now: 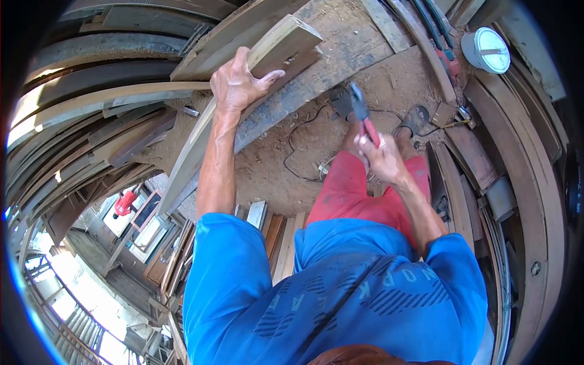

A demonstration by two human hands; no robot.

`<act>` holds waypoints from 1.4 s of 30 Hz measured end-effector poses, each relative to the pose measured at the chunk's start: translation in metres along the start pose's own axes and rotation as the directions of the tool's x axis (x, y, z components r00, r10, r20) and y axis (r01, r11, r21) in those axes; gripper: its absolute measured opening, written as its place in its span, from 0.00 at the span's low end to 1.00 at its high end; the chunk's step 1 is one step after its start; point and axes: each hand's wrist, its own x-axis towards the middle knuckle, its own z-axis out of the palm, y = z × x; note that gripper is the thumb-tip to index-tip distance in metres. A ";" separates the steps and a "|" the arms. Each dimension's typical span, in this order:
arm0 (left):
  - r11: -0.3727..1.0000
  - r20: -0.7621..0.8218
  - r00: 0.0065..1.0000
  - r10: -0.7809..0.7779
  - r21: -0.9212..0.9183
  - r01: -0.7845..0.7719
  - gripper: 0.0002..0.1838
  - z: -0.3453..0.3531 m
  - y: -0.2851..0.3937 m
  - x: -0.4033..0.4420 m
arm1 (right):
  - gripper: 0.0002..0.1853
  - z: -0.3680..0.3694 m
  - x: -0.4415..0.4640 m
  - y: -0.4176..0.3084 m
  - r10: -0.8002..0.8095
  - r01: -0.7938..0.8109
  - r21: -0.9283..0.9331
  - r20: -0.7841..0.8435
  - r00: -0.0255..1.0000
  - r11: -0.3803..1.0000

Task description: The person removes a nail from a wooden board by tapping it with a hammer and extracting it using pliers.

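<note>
My left hand [236, 84] grips a thick wooden board [292, 45], fingers over its upper edge and thumb stretched along its near face. The board stands on edge, and its cut end points to the upper right. In my right hand [382, 159] is a hammer [362, 109] with a red grip, held by the handle above my lap. The hammer's head is up and apart from the board. Beneath the board runs a long worn plank [267, 125], dusted with wood shavings.
Stacked timber [109, 67] fills the left side. Curved boards [517, 158] lean along the right, near a white bucket [491, 50]. A black cord [291, 143] crosses the dusty floor by my sandalled feet. Another person in red [125, 204] is far off at lower left.
</note>
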 end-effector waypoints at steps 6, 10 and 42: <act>0.997 0.134 0.989 -0.066 0.039 0.062 0.44 -0.006 -0.002 0.011 | 0.18 -0.003 0.054 -0.042 -0.760 0.467 -0.645 -0.293 0.580 0.605; 0.996 0.178 0.980 -0.088 0.032 0.083 0.45 -0.012 -0.002 0.017 | 0.30 0.005 0.097 -0.062 -0.769 0.276 -0.795 -0.333 0.546 0.540; 0.978 0.281 0.950 -0.138 -0.112 0.176 0.42 -0.020 -0.005 0.027 | 0.14 -0.175 0.097 -0.189 -0.684 -0.222 -0.957 -0.289 0.670 0.188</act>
